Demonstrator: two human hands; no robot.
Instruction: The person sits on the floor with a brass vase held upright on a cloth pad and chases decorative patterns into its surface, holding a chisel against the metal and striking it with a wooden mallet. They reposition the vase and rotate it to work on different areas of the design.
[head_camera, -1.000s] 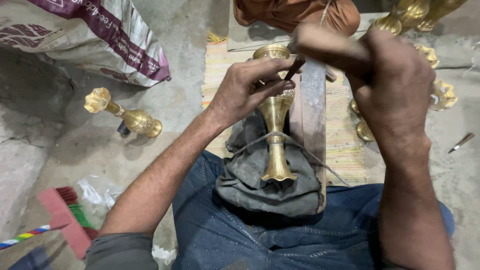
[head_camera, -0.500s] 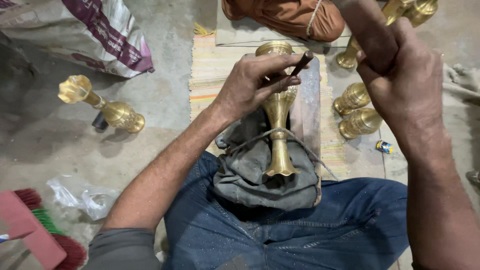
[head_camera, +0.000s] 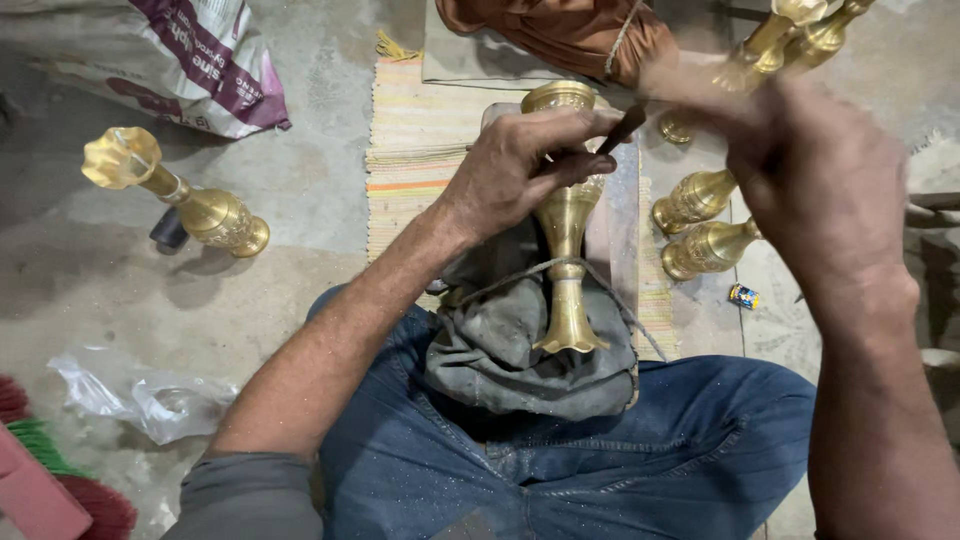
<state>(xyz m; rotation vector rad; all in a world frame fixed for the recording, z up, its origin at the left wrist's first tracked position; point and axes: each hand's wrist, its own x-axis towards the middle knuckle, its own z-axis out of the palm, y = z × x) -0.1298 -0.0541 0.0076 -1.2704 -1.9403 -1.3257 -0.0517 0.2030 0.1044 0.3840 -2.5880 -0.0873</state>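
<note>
A tall brass vase (head_camera: 565, 235) lies on a dark grey cloth (head_camera: 520, 350) across my lap, with a thin cord (head_camera: 600, 280) looped around its stem. My left hand (head_camera: 520, 165) rests over the vase's upper body and pinches a thin dark tool (head_camera: 625, 125) against the brass near the rim. My right hand (head_camera: 810, 170) is raised to the right of the vase, motion-blurred. Its fingers are closed around something that looks like a wooden handle. A wooden plank (head_camera: 622, 215) lies under the vase.
One brass vase (head_camera: 185, 205) lies on the concrete floor at left, and several more (head_camera: 705, 225) lie at right and at top right (head_camera: 790, 35). A printed sack (head_camera: 190, 55), striped mat (head_camera: 420, 140), brown cloth bundle (head_camera: 560, 35), plastic bag (head_camera: 150, 400) and broom (head_camera: 40, 480) surround me.
My right hand has swung to the right, away from the vase's rim. My left hand still holds the dark tool on the vase. The view has shifted slightly.
</note>
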